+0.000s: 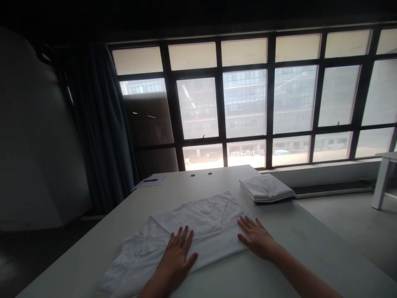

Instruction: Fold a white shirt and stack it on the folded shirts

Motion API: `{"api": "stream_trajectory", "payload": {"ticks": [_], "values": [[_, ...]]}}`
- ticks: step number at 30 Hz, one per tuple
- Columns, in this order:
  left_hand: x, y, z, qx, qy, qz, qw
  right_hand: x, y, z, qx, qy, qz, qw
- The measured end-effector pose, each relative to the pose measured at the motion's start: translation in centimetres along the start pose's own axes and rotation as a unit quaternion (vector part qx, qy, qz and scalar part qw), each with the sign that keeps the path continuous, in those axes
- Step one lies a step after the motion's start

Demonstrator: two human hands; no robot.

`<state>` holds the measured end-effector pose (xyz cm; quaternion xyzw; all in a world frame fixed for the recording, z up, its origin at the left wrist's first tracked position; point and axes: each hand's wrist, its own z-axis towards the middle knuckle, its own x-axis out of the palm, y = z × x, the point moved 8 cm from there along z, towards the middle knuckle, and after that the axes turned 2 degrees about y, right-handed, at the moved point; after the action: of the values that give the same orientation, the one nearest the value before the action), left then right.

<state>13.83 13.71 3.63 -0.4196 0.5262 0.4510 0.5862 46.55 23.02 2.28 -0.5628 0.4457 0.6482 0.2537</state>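
Note:
A white garment point(198, 219), which looks like a shirt, lies partly folded across the table in front of me. Its near edge is turned over in a long flat strip, and its left part is wrinkled. My left hand point(177, 258) rests flat on the middle of the cloth, fingers spread. At the right end of the garment, my right hand point(256, 236) lies with its fingers stretched out over the edge of the fabric. Neither hand grips anything. Beyond my right hand sits a stack of folded white cloth point(266, 188) with a dark layer at the bottom.
The white table point(297, 248) reaches toward the windows point(245, 103). At its far left lie paper point(158, 181) and a dark pen point(151, 180). Two round cable holes mark the far end. A blue curtain point(102, 124) hangs at left; another white table point(383, 178) stands at right.

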Motion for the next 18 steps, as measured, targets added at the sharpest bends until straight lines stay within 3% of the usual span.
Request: {"api": "stream_trajectory", "payload": {"ticks": [6,9,12,18], "values": [[-0.5,9.8,-5.3,-0.121,0.015,0.02,0.992,-0.2,0.3,-0.5,-0.001,-0.017,-0.004,1.0],[-0.7,13.7,-8.2,-0.143,0.018,0.019,0.989,-0.4,0.5,-1.1,-0.007,-0.032,0.003,0.999],[-0.8,15.0,-10.4,-0.132,0.014,0.008,0.991,-0.4,0.5,-2.2,-0.011,-0.044,0.012,0.999],[-0.1,14.7,-13.3,-0.085,0.0,0.002,0.996,0.3,-0.4,-7.5,-0.021,-0.054,0.033,0.998]]}}
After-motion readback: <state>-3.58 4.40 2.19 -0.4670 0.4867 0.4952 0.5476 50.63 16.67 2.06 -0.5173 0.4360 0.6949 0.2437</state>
